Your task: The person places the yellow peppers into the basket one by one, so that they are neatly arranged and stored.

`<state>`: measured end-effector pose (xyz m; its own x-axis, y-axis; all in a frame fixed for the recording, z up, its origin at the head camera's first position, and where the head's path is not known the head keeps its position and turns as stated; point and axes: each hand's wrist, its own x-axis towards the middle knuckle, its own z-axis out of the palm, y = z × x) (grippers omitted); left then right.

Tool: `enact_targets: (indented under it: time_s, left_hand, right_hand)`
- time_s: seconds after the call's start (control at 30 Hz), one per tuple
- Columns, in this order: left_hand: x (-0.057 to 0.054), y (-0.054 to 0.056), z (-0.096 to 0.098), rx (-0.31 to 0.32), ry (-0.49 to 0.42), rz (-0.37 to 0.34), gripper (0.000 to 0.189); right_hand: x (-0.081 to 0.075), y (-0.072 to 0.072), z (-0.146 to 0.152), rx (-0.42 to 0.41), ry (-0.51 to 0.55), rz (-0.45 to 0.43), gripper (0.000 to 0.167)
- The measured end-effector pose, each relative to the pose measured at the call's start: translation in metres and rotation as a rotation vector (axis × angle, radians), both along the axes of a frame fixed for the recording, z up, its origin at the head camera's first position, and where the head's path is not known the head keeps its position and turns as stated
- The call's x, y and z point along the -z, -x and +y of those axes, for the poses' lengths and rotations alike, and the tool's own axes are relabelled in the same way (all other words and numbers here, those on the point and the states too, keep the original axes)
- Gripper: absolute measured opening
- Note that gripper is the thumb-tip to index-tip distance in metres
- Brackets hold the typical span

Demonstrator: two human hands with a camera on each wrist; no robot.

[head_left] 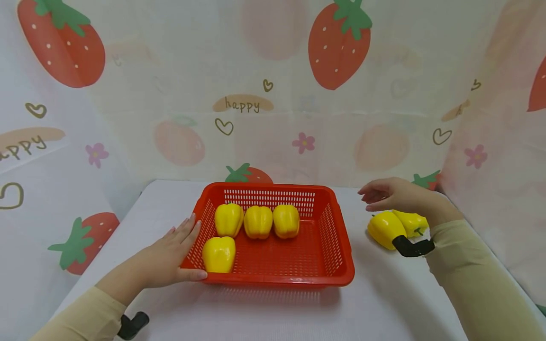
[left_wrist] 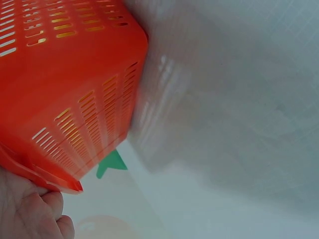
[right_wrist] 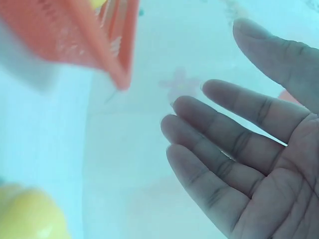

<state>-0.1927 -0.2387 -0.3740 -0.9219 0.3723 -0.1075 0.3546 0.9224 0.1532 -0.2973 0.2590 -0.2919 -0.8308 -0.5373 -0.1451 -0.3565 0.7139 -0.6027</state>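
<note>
A red plastic basket with slotted walls stands on the table. Inside it, on the left and toward the back, sit several yellow bell peppers. My left hand rests on the basket's left rim, fingers extended along it and thumb at the front left corner. In the left wrist view, part of this hand shows against the rim. To the basket's right, my right hand is raised with nothing in it, over two yellow bell peppers lying close together. The right wrist view shows its palm and spread fingers.
A white cloth covers the table. Behind and on both sides hang pale curtains printed with strawberries, hearts and flowers. Black wrist straps or mounts show at both sleeves.
</note>
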Motion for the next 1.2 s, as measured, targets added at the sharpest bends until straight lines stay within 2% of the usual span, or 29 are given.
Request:
enact_targets:
  time_s: [0.27,0.6,0.8,1.2]
  left_hand:
    - [0.002,0.000,0.000,-0.006,-0.002,0.000,0.116]
    - [0.002,0.000,0.000,-0.009,0.006,-0.001,0.116]
    - [0.000,-0.001,0.000,-0.016,-0.006,-0.010,0.116]
    - [0.002,0.000,-0.001,-0.026,-0.008,-0.005,0.117]
  right_hand:
    - [0.014,-0.002,0.029,0.066,-0.040,-0.014,0.049]
    - [0.042,0.003,0.063,0.107,-0.076,0.043,0.049]
    - [0.052,0.004,0.074,0.153,-0.109,0.048,0.046]
    - [0.072,0.011,0.084,0.187,-0.061,-0.015,0.052]
